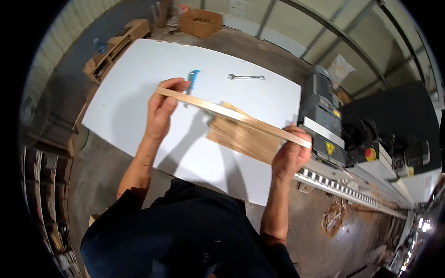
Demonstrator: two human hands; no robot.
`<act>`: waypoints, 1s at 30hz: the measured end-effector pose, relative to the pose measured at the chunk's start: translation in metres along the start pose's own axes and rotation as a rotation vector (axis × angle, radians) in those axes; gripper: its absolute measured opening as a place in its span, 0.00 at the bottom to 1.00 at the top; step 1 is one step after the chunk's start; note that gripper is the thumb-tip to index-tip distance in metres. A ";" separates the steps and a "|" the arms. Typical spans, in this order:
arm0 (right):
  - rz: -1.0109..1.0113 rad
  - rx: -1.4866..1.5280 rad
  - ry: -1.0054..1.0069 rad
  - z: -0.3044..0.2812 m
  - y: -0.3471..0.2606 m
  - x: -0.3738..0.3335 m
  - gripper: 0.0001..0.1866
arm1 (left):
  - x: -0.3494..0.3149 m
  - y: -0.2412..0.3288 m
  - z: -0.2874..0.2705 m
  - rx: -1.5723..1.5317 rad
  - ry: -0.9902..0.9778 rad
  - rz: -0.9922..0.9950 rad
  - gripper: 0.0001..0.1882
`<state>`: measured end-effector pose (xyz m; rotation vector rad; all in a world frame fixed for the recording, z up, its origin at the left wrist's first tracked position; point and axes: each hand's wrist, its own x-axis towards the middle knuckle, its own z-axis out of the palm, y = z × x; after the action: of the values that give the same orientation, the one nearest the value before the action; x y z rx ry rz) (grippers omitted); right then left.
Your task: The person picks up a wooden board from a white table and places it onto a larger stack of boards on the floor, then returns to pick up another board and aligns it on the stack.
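A thin wooden board [213, 108] is raised above the white table, its narrow edge toward me, sloping down from left to right. My left hand [161, 111] is closed around its left end, thumb on the near side and fingers beyond. At the other end, my right hand [293, 155] grips it close to the machine. Beneath the board, a few flat wooden boards [243, 139] lie overlapping on the table, partly hidden by it. A blue-handled tool [193, 79], perhaps a utility knife, lies just past my left fingers. Farther right rests a metal combination wrench [245, 77].
The white table [125, 92] spans the middle. Against its right side stands a grey machine [320, 99] with a motor, a toothed feed track [343, 186] and a red stop button [370, 154]. A cardboard box [200, 23] sits beyond; shelves [46, 194] stand at left.
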<state>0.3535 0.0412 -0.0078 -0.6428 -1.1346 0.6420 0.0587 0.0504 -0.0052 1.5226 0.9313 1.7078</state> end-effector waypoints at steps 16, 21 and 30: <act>0.258 -0.153 0.223 -0.016 -0.030 -0.020 0.11 | 0.010 -0.029 0.034 0.108 -0.063 -0.234 0.20; 0.327 -0.167 0.283 -0.020 -0.039 -0.024 0.09 | 0.010 -0.023 0.045 0.036 -0.080 -0.387 0.17; 0.343 -0.277 0.304 -0.023 -0.046 -0.034 0.10 | 0.014 -0.033 0.049 0.015 -0.162 -0.427 0.18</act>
<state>0.3716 -0.0170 -0.0012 -1.1493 -0.8398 0.6538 0.1061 0.0836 -0.0222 1.3310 1.0918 1.2585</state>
